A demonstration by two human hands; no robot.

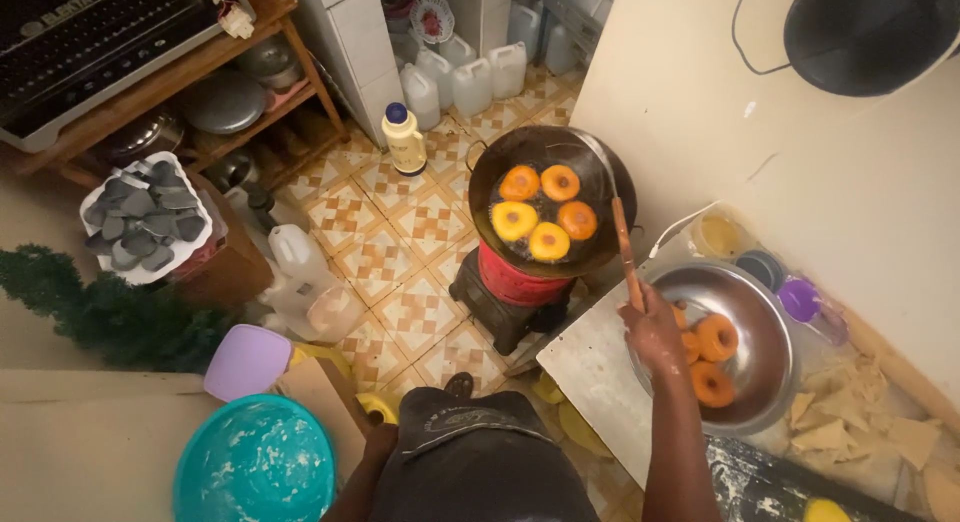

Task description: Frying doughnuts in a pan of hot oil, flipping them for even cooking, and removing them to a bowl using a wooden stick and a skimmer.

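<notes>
1. View from above, looking down at a person standing on a patterned tile floor (400, 232) beside a low white table (590, 372).
2. The right hand (650, 327) is closed around the wooden handle of a long skimmer (622, 244). The hand sits over the near rim of a steel bowl (775, 352) that holds a few browned doughnuts (716, 337).
3. The skimmer's long axis runs away from the hand — forward and slightly left — up to a dark frying pan (480, 197) on a red stove (515, 282). Its far end rests along the pan's right rim.
4. Five golden rings of dough (545, 214) float in the oil, ahead and to the left of the right hand, well apart from it.
5. The left hand (380, 437) hangs low by the person's hip, near a teal basin (255, 462); it is dim and partly hidden, so I cannot tell whether it is open or closed, though it seems empty.
6. The right hand is the nearer one to the pan.
</notes>
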